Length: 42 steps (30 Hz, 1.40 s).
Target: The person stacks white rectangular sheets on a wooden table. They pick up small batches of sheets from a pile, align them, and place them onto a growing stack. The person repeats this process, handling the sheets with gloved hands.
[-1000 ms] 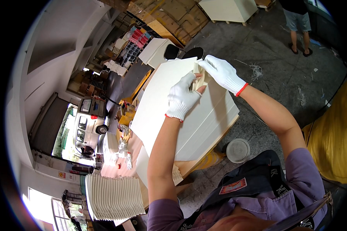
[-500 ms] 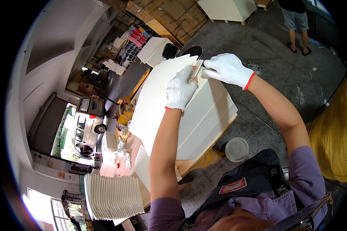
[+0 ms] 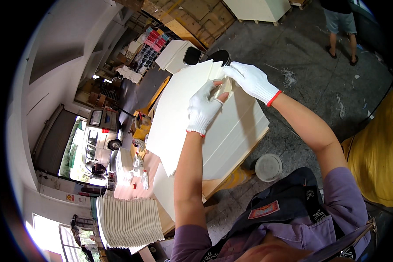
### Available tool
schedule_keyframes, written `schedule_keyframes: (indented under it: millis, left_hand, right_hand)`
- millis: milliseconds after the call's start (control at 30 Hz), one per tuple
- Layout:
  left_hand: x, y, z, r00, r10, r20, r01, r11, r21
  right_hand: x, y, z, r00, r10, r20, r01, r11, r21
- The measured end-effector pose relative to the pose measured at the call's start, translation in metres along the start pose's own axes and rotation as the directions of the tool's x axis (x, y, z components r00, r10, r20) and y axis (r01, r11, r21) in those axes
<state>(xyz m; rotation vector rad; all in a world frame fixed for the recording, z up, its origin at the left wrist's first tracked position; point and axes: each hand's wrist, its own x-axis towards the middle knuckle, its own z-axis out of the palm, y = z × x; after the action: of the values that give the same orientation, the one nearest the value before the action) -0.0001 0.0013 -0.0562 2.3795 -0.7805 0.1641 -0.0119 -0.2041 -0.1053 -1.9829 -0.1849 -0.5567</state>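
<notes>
Left hand (image 3: 204,107), upper centre: white glove (image 3: 199,114), red cuff edge (image 3: 195,132). Right hand (image 3: 248,79): white, same red edging. Sheets (image 3: 181,102) at centre: plain creamy white. Stack (image 3: 129,220) at lower left: cream, striped look. Worktop (image 3: 153,166) left of centre: pinkish tan. Shirt (image 3: 345,187) at lower right: purple. Apron (image 3: 244,229): blue-black, reddish patch (image 3: 263,209). Sack (image 3: 375,157) at right edge: golden yellow. Floor (image 3: 310,74) at upper right: dark grey.

white sheets (image 3: 172,113) — partly behind left forearm (image 3: 189,174) | standing person (image 3: 340,21) — head cropped
</notes>
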Motion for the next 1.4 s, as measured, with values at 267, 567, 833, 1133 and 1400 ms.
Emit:
schedule_keyframes:
  millis: [267, 567, 833, 1133, 1400]
  left_hand:
    - [-0.004, 0.015, 0.0, 0.995, -0.086, -0.044, 0.078, 0.984, -0.158]
    - [-0.003, 0.013, 0.0, 0.997, -0.076, 0.027, 0.077, 0.996, -0.035]
    - [-0.004, 0.015, 0.001, 0.998, -0.06, 0.017, 0.061, 0.996, -0.071]
    - [-0.004, 0.017, -0.004, 1.0, -0.026, -0.012, 0.027, 0.998, 0.06]
    - [-0.004, 0.02, -0.002, 0.993, -0.114, 0.037, 0.11, 0.99, 0.086]
  right_hand:
    - [-0.002, 0.002, 0.0, 1.0, 0.005, -0.018, -0.006, 1.0, -0.028]
    - [0.0, 0.007, 0.003, 0.999, -0.024, -0.034, 0.021, 0.996, -0.082]
    - [-0.002, 0.005, 0.002, 1.0, -0.005, -0.028, 0.002, 0.996, -0.094]
    - [-0.004, 0.005, 0.005, 0.995, -0.061, -0.073, 0.054, 0.994, -0.097]
    - [-0.005, 0.003, 0.004, 0.998, -0.013, -0.064, 0.006, 0.994, -0.106]
